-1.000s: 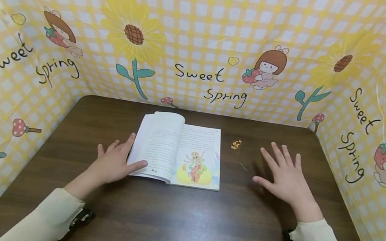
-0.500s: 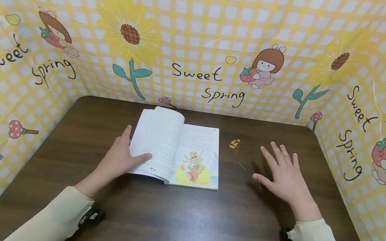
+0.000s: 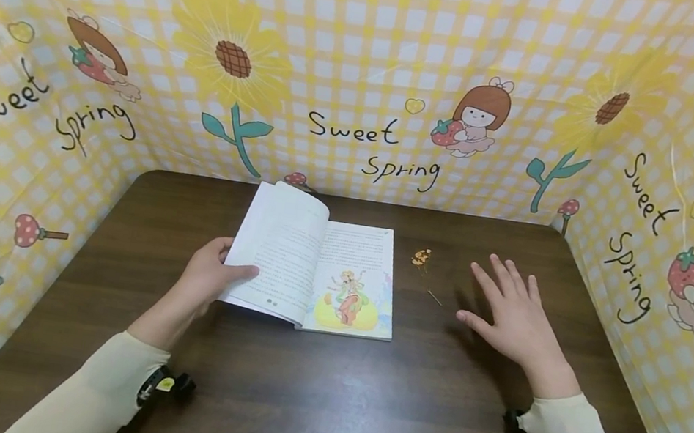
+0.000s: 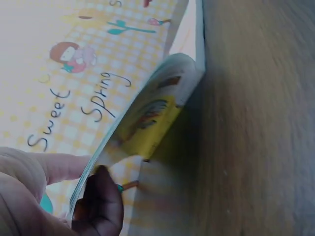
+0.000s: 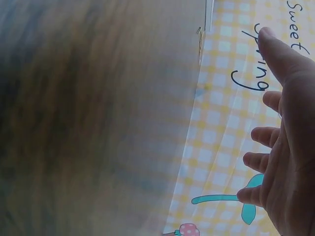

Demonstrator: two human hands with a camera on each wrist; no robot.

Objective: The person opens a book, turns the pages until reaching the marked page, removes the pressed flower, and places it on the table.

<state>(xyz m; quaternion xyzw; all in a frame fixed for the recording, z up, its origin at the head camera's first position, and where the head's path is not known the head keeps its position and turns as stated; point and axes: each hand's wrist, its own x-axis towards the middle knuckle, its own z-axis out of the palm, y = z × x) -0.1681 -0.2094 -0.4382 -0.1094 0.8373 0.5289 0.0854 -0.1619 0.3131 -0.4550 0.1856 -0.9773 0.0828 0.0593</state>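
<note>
An open book [image 3: 356, 247] lies on the dark wooden table, its right page printed with text and a colourful figure on yellow. My left hand [image 3: 206, 271] grips the outer edge of the book's left part, thumb on the page and fingers beneath. In the left wrist view that part stands lifted off the table, pinched between the thumb and curled fingers of the left hand [image 4: 64, 191], with a yellow cover side [image 4: 152, 125] showing underneath. My right hand [image 3: 515, 321] is spread with straight fingers at the right, holding nothing. Between it and the book lies a small dried flower sprig [image 3: 422, 257].
A yellow checked cloth [image 3: 357, 48] with printed flowers and "Sweet Spring" lettering walls the table on the back and both sides. The bare tabletop [image 3: 321, 398] stretches in front of the book.
My left hand has moved from resting at the book's left edge to gripping it, and the left part has risen. The right hand has stayed nearly still.
</note>
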